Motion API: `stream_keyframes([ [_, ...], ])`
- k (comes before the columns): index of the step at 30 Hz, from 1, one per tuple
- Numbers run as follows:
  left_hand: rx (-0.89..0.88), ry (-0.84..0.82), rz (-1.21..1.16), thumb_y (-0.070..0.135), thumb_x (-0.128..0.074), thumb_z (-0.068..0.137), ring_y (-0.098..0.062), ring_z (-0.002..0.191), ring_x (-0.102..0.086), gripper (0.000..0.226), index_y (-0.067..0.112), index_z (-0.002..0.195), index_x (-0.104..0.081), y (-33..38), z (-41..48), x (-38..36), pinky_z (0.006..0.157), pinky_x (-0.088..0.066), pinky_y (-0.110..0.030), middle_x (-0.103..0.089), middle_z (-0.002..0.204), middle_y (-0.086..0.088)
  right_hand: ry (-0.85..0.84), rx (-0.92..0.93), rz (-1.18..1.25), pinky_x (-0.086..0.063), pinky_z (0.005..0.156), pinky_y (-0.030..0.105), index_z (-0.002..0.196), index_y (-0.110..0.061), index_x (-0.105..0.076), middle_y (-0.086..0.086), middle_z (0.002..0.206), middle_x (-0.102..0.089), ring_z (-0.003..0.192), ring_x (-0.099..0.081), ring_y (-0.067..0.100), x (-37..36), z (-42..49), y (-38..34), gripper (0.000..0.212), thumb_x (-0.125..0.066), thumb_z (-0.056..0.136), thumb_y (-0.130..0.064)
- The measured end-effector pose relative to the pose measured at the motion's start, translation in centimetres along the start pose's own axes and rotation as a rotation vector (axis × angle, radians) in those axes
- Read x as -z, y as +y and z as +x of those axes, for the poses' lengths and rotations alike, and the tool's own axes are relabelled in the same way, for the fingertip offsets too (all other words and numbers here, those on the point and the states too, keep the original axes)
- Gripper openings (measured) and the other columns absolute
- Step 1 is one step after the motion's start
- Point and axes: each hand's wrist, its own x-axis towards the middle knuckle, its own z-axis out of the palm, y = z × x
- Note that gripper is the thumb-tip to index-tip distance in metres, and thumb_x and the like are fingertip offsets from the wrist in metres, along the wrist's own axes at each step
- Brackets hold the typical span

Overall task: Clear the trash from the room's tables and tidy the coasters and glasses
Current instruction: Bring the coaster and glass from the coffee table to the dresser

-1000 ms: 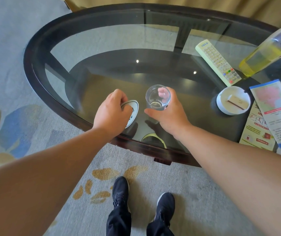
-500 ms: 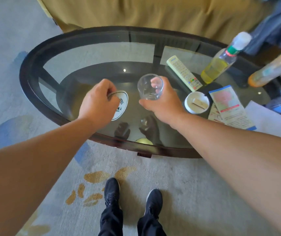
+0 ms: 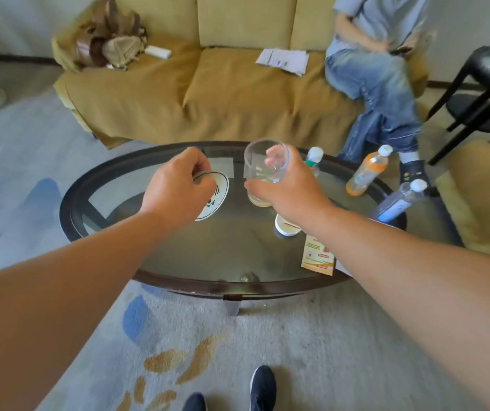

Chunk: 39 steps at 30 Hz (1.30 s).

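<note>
Soft, even daylight is filling the room. Motion blur is smearing the whole view, worst toward the right edge. Wide-angle distortion is bowing the glass table (image 3: 95,185); faint glare is sitting on its top.

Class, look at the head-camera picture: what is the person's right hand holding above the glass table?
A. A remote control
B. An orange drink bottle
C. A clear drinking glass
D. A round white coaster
C: the right hand is wrapped around the clear drinking glass, while the round white coaster is in the left hand and the orange drink bottle stands untouched on the table.
</note>
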Motion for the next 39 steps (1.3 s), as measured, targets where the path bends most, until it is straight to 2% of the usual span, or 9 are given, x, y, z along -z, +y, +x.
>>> stream_keyframes([
  [4, -0.115, -0.030, 0.009, 0.023, -0.053, 0.075, -0.005, 0.070, -0.053, 0.006, 0.027, 0.079, -0.052, 3.6, -0.8, 2.7, 0.052, -0.036, -0.024, -0.056, 0.071, 0.011, 0.096, 0.001, 0.004, -0.044, 0.082, 0.027, 0.116, -0.027, -0.046, -0.013, 0.108, -0.050, 0.097, -0.054, 0.006, 2.7, -3.9, -3.8, 0.057, -0.079, 0.069, -0.029],
  [12, -0.385, -0.131, -0.055, 0.024, -0.053, 0.072, -0.004, 0.064, -0.050, 0.006, 0.024, 0.078, -0.052, 10.9, -4.0, 6.8, 0.052, -0.037, -0.023, -0.055, 0.069, 0.010, 0.379, -0.025, -0.003, -0.049, 0.088, 0.037, 0.112, -0.030, -0.048, -0.014, 0.109, -0.054, 0.098, -0.058, 0.006, 7.1, -14.2, -9.4, 0.062, -0.078, 0.059, -0.040],
  [16, -0.503, -0.216, -0.092, 0.023, -0.054, 0.073, -0.011, 0.064, -0.053, 0.005, 0.021, 0.077, -0.054, 15.8, -6.8, 6.3, 0.052, -0.041, -0.027, -0.057, 0.067, 0.008, 0.525, -0.072, 0.033, -0.050, 0.089, 0.040, 0.110, -0.031, -0.048, -0.009, 0.113, -0.057, 0.101, -0.059, 0.010, 10.4, -20.2, -10.4, 0.068, -0.075, 0.049, -0.049],
  [21, -0.675, -0.305, -0.125, 0.021, -0.055, 0.074, -0.006, 0.059, -0.051, 0.006, 0.024, 0.072, -0.051, 22.5, -11.9, 3.8, 0.049, -0.038, -0.026, -0.056, 0.063, 0.007, 0.683, -0.124, 0.091, -0.052, 0.087, 0.045, 0.109, -0.029, -0.048, -0.006, 0.109, -0.059, 0.100, -0.060, 0.014, 15.0, -28.9, -9.6, 0.067, -0.080, 0.051, -0.041],
  [26, -0.857, -0.409, -0.188, 0.023, -0.055, 0.075, -0.007, 0.062, -0.052, 0.005, 0.025, 0.075, -0.050, 30.3, -18.7, 0.6, 0.049, -0.037, -0.024, -0.057, 0.068, 0.007, 0.858, -0.179, 0.093, -0.046, 0.069, 0.024, 0.097, -0.037, -0.048, -0.014, 0.102, -0.058, 0.083, -0.058, 0.002, 20.2, -39.0, -8.3, 0.058, -0.077, 0.047, -0.044],
  [30, -0.962, -0.480, -0.245, 0.025, -0.055, 0.074, -0.022, 0.069, -0.055, 0.009, 0.018, 0.079, -0.054, 36.9, -26.1, -2.1, 0.057, -0.043, -0.031, -0.060, 0.073, 0.000, 0.963, -0.208, 0.086, -0.046, 0.073, 0.026, 0.102, -0.035, -0.048, -0.012, 0.106, -0.056, 0.092, -0.057, 0.009, 24.6, -47.6, -7.1, 0.058, -0.078, 0.053, -0.040],
  [32, -1.002, -0.528, -0.289, 0.025, -0.054, 0.072, -0.025, 0.071, -0.055, 0.005, 0.022, 0.073, -0.050, 39.8, -30.1, -3.4, 0.061, -0.045, -0.034, -0.059, 0.071, 0.001, 1.005, -0.232, 0.072, -0.049, 0.075, 0.025, 0.109, -0.031, -0.048, -0.007, 0.112, -0.056, 0.096, -0.058, 0.009, 26.7, -52.0, -6.4, 0.063, -0.080, 0.056, -0.039],
  [36, -1.085, -0.607, -0.321, 0.014, -0.057, 0.076, -0.023, 0.070, -0.055, 0.008, 0.021, 0.076, -0.052, 44.9, -37.8, -6.1, 0.062, -0.043, -0.034, -0.058, 0.069, 0.004, 1.083, -0.237, 0.081, -0.041, 0.051, 0.006, 0.111, -0.022, -0.048, -0.010, 0.099, -0.055, 0.069, -0.057, -0.012, 30.5, -60.6, -4.8, 0.055, -0.082, 0.068, -0.021],
  [39, -1.133, -0.689, -0.373, 0.012, -0.058, 0.077, -0.020, 0.067, -0.054, 0.008, 0.018, 0.078, -0.055, 48.5, -42.5, -7.9, 0.062, -0.044, -0.033, -0.059, 0.068, 0.004, 1.192, -0.293, 0.019, -0.046, 0.061, 0.016, 0.105, -0.027, -0.048, -0.015, 0.098, -0.055, 0.079, -0.058, -0.004, 32.6, -66.5, -4.0, 0.051, -0.082, 0.068, -0.028],
])
